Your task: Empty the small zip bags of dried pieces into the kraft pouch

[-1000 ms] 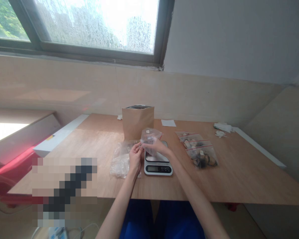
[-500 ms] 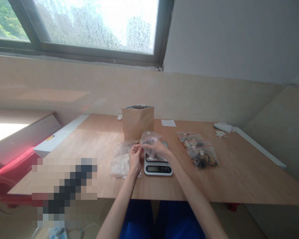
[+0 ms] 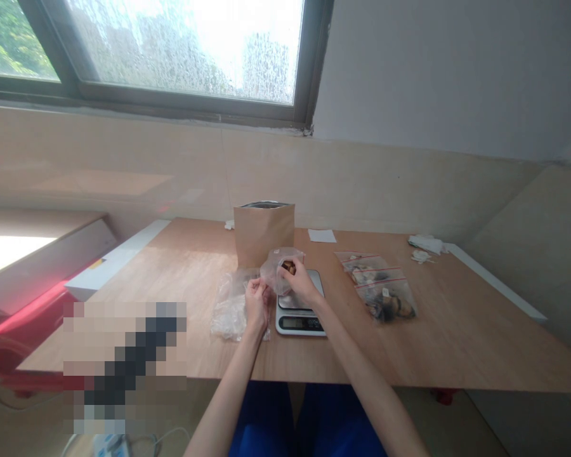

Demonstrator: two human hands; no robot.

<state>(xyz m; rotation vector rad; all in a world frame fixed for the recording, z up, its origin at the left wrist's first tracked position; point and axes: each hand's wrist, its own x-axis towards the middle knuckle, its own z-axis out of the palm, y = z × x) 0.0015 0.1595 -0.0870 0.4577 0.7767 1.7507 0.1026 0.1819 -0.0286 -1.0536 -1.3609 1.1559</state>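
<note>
My left hand (image 3: 257, 301) is closed in a pinch on the edge of a clear plastic bag (image 3: 272, 273). My right hand (image 3: 303, 282) is at the bag's opening, its fingers closed around brown dried pieces (image 3: 289, 266) whose exact kind I cannot make out. Both hands are above a white digital kitchen scale (image 3: 301, 324), whose metal plate is partly covered by the bag and my right hand. Left of the scale, under my left hand, lies a pile of clear plastic bags (image 3: 228, 314).
An open brown kraft pouch (image 3: 263, 235) stands behind the scale. Several filled zip bags (image 3: 387, 301) lie overlapping on the right. A white paper (image 3: 321, 236) and crumpled white pieces (image 3: 427, 244) are farther back on the wooden table (image 3: 461, 330).
My right hand, earlier seen through the plastic inside the bag, now shows brown pieces at its fingertips. The bag has shifted slightly left; the left hand stays nearly in place.
</note>
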